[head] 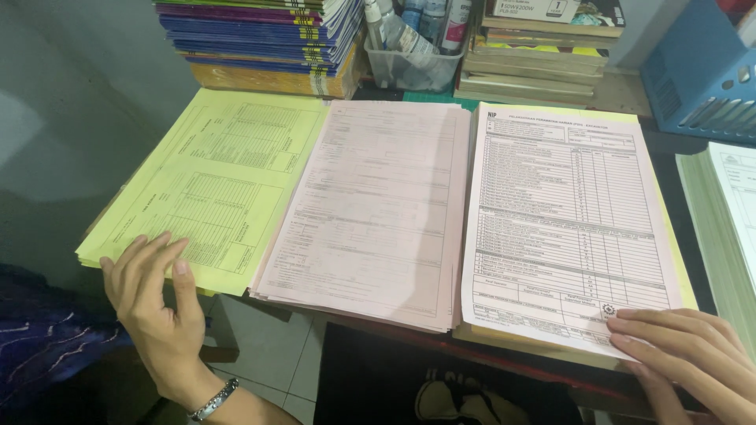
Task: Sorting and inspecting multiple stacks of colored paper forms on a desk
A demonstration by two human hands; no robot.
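Three paper stacks cover the table (669, 149): yellow (213, 173), pink (378, 212), white (567, 228). Left hand (153, 303) lies flat on yellow, right hand (693, 354) flat on white; neither grip holds anything. Tiled floor (268, 354) below.

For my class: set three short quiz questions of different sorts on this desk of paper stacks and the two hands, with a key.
1. True or false: the left hand rests on the yellow stack.
2. The right hand touches which corner of the white form? A near right, B far left.
3. What colour is the middle stack?

Key: 1 true. 2 A. 3 pink.
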